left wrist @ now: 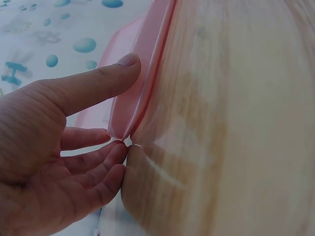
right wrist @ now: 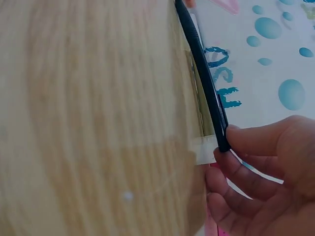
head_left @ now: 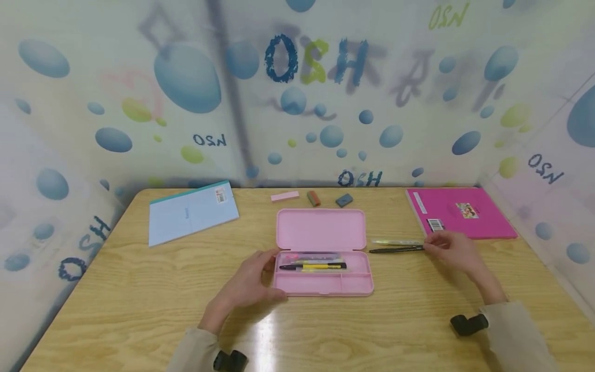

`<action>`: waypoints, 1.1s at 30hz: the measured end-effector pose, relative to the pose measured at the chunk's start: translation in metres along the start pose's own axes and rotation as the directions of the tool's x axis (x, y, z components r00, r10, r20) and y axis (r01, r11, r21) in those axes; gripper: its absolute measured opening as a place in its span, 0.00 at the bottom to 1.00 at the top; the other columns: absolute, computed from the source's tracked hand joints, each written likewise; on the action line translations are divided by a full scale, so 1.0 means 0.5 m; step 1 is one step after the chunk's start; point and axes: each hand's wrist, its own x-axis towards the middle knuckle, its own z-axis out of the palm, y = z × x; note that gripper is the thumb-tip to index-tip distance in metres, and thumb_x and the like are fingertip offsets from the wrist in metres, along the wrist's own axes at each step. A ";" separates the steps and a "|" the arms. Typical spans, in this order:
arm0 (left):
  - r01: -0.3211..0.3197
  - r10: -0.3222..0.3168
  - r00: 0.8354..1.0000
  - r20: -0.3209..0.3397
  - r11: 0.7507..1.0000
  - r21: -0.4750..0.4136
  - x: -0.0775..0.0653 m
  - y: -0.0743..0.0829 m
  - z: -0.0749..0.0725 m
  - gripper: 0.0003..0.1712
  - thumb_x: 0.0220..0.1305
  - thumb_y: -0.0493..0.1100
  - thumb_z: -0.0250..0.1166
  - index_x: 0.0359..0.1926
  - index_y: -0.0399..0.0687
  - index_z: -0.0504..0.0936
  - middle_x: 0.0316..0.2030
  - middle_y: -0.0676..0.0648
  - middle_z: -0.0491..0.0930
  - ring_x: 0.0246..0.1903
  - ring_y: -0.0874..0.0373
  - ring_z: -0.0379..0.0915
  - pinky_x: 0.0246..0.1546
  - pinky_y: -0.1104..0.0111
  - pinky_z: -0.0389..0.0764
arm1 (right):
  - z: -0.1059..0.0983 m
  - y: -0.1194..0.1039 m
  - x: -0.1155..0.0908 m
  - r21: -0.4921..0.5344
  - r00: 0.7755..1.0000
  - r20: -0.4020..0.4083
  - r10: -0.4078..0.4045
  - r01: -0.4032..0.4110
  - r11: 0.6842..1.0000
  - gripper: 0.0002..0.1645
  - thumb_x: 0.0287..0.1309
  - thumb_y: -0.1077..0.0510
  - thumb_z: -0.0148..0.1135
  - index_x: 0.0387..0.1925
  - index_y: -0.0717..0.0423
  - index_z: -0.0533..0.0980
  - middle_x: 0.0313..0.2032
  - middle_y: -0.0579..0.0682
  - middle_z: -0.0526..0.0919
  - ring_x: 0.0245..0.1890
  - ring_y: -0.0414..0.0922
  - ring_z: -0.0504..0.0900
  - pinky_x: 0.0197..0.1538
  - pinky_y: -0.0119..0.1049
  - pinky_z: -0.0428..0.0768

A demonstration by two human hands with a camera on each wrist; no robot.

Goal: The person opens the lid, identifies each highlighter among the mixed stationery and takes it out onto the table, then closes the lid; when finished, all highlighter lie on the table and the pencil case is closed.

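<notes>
A pink pencil case [head_left: 324,284] lies with its lid folded back in the head view. Its long compartment holds several pens, including a black-and-yellow pen [head_left: 321,266]. My left hand [head_left: 251,281] holds the case by its left end, thumb at the front corner and fingers at the side; in the left wrist view the thumb lies along the pink wall [left wrist: 142,73]. On the right, my right hand [head_left: 453,251] pinches one end of a black pen [head_left: 395,250] between thumb and index finger. Just behind that pen lies a slim clear-and-gold pen [head_left: 395,242].
Behind the case lie a pink eraser [head_left: 285,196], a green-and-orange block [head_left: 313,198] and a dark grey eraser [head_left: 344,200]. A light blue notebook [head_left: 192,214] lies at the back left, a magenta book [head_left: 483,219] at the back right. Printed curtains surround the wooden table [head_left: 139,310].
</notes>
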 end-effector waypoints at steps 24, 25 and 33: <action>0.010 -0.010 1.000 0.001 1.000 -0.004 0.000 0.003 0.000 0.51 0.39 0.48 0.80 0.65 0.42 0.68 0.46 0.47 0.74 0.45 0.54 0.69 0.50 0.56 0.73 | 0.004 -0.011 0.016 -0.094 1.000 -0.006 -0.024 0.023 0.995 0.09 0.59 0.59 0.62 0.34 0.65 0.78 0.29 0.53 0.82 0.33 0.53 0.81 0.37 0.47 0.78; 0.009 -0.009 1.000 0.001 1.000 -0.004 0.000 0.003 0.000 0.51 0.39 0.48 0.80 0.65 0.42 0.68 0.46 0.47 0.74 0.45 0.54 0.69 0.50 0.56 0.73 | 0.003 -0.010 0.015 -0.090 1.000 -0.005 -0.022 0.021 0.996 0.10 0.59 0.59 0.62 0.34 0.65 0.78 0.29 0.53 0.81 0.33 0.54 0.81 0.37 0.47 0.78; 0.013 -0.013 1.000 -0.003 1.000 0.003 0.000 0.001 0.000 0.51 0.38 0.47 0.81 0.65 0.42 0.68 0.45 0.48 0.74 0.44 0.55 0.69 0.49 0.57 0.74 | 0.004 -0.018 0.011 -0.055 0.994 -0.095 -0.061 0.056 0.997 0.13 0.60 0.58 0.63 0.38 0.67 0.77 0.33 0.59 0.83 0.34 0.57 0.82 0.36 0.44 0.80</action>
